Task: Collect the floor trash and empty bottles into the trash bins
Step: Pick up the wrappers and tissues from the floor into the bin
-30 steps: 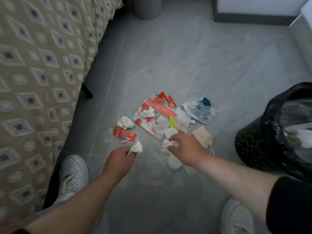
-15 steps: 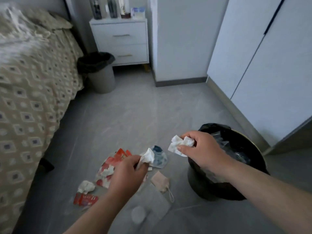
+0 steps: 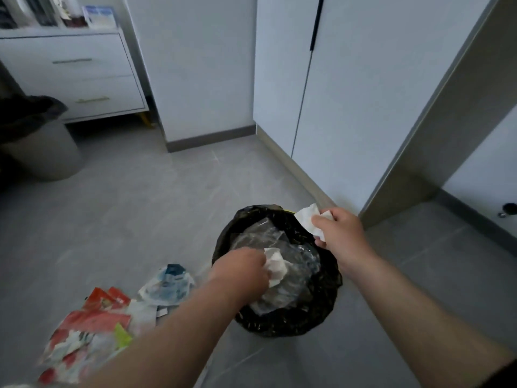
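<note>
A crumpled tissue (image 3: 275,265) is pinched in the curled fingers of the left hand (image 3: 241,270), reached out over the bin (image 3: 321,312) below it, while another tissue (image 3: 310,218) is gripped by the right hand (image 3: 340,233) above the far rim.

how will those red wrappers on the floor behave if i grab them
Probably floppy and light: the red wrappers lie flat and crumpled on the floor. They look like thin film, so likely slippery. Overlapping pieces may separate rather than lift together.
</note>
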The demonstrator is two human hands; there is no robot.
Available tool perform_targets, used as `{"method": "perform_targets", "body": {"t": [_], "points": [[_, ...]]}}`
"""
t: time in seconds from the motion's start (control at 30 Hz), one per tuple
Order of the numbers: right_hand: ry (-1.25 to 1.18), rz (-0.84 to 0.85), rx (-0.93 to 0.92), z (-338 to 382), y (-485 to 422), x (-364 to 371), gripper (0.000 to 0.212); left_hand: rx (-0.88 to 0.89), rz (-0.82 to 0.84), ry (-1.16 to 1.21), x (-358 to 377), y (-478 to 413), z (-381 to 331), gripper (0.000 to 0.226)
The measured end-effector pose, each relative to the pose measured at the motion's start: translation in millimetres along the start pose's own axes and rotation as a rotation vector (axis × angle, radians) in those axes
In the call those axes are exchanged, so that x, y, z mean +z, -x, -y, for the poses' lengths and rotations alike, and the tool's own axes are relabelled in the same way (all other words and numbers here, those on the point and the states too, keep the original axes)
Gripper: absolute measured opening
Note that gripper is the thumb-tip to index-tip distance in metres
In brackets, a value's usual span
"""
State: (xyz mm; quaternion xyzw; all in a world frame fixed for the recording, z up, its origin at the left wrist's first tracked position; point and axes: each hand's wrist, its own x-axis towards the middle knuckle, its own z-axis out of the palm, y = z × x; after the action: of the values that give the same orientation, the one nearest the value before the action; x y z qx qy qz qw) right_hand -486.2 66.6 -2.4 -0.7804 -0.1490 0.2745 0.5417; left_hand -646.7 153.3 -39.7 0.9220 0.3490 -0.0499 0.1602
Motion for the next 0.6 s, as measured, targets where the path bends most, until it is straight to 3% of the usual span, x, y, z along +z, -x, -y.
{"method": "perform_targets", "body": {"t": [0.1, 0.17, 0.27, 0.43, 0.5, 0.6], "points": [[0.021, 0.018, 0.004, -7.6, -3.1, -0.2, 0.008, 0.112, 0.111, -0.217, 14.0, 1.1, 10.7, 0.026], [0.036, 0.029, -0.011, -8.6, -3.3, 1.9, 0.008, 0.152, 0.102, -0.242, 18.9, 6.6, 18.0, 0.033], [0.06, 0.068, -0.026, -8.4, -2.9, 6.5, 0.01, 0.195, -0.019, -0.088, 21.9, 17.3, 30.0, 0.05], [0.113, 0.124, -0.05, -10.5, 3.1, 11.9, 0.02, 0.09, -0.052, 0.182, 21.4, 39.4, 61.2, 0.107], [0.165, 0.145, -0.047, -12.3, 5.9, 17.7, 0.021, 0.021, -0.005, 0.216, 22.8, 45.5, 71.0, 0.116], [0.273, 0.199, -0.075, -15.2, 9.7, 29.2, 0.039, -0.006, 0.029, 0.303, 29.1, 49.5, 75.4, 0.119]]}}
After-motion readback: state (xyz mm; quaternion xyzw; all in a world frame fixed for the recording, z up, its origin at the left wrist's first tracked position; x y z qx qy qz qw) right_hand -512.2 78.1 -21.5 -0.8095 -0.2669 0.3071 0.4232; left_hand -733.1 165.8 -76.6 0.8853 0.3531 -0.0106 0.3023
